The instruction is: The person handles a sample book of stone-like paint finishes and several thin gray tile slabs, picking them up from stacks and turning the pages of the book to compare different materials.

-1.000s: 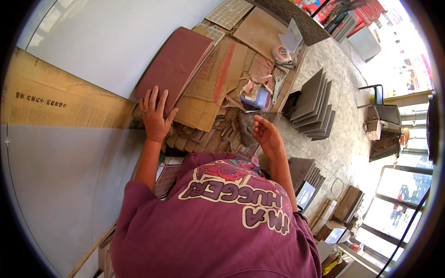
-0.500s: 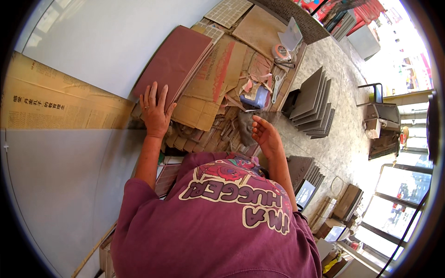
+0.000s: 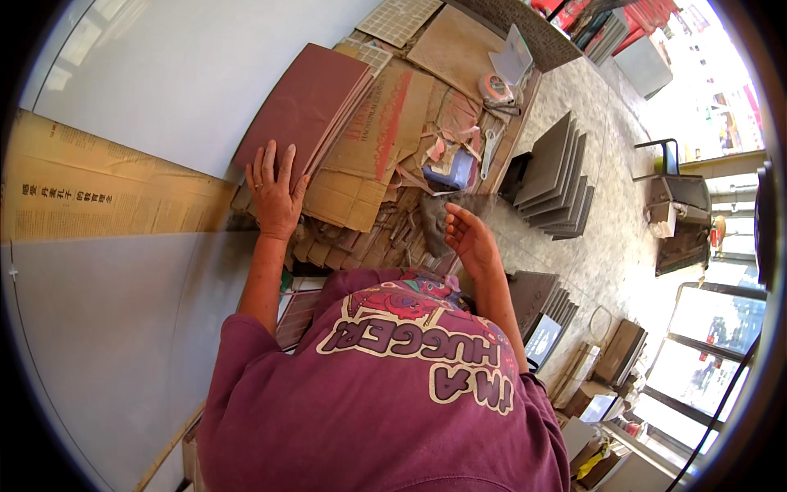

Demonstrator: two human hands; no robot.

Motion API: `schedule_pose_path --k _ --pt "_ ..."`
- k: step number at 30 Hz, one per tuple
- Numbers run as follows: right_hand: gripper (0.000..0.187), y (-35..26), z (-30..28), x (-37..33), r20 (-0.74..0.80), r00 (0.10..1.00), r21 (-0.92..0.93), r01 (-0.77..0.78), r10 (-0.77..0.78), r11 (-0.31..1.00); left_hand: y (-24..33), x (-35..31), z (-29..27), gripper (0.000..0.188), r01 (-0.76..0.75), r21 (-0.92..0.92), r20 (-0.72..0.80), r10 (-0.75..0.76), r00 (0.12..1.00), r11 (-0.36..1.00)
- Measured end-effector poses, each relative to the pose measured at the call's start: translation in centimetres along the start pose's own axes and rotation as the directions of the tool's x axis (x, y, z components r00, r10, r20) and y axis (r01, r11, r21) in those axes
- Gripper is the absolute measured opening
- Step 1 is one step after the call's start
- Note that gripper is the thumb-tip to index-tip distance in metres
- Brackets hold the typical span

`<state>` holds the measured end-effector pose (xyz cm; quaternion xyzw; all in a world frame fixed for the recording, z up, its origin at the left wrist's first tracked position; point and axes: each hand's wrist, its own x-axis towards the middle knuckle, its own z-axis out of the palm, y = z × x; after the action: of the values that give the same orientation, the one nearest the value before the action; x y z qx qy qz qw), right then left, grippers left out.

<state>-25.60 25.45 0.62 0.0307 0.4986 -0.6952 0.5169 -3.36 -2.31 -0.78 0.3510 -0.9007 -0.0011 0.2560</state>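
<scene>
My left hand lies with fingers stretched out on the near end of a stack of red-brown tiles. The stack leans beside a large white panel. To the right, my right hand is raised with bent fingers drawn together; whatever they may hold is too small to make out. Just beyond its fingertips are a dark grey sheet-like thing and a blue container. Flattened brown cardboard covers the bench between my hands.
Farther along the bench lie an orange tape roll, a wrench, a brown board and a mosaic tile sheet. Grey tiles stand on the floor at right, with another stack nearer. A chair stands beyond.
The view has shifted slightly. Both hands keep nearly the same place and pose, the left still resting on the red-brown tiles.
</scene>
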Motion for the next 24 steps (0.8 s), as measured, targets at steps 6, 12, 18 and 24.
schedule_pose_path --k 6,12,18,24 --pt "0.032 -0.3 0.5 -0.2 -0.004 1.0 -0.017 -0.005 0.005 1.0 -0.2 0.1 -0.1 0.049 -0.01 -0.032 0.009 0.01 1.0 0.999" --pt "0.032 -0.1 -0.1 -0.3 -0.022 1.0 -0.017 -0.01 0.01 1.0 2.4 0.7 -1.4 0.05 -0.106 -0.173 -0.117 0.087 0.989 0.979" --pt "0.029 -0.2 -0.5 -0.8 -0.063 0.998 -0.022 0.025 -0.027 0.999 7.5 -0.3 1.2 0.051 -0.204 -0.35 0.098 0.252 0.963 0.914" --pt "0.026 -0.5 -1.3 -2.4 -0.121 0.988 0.028 0.098 -0.094 0.995 9.5 -2.6 5.3 0.057 -0.122 -0.489 0.3 0.298 0.906 0.864"
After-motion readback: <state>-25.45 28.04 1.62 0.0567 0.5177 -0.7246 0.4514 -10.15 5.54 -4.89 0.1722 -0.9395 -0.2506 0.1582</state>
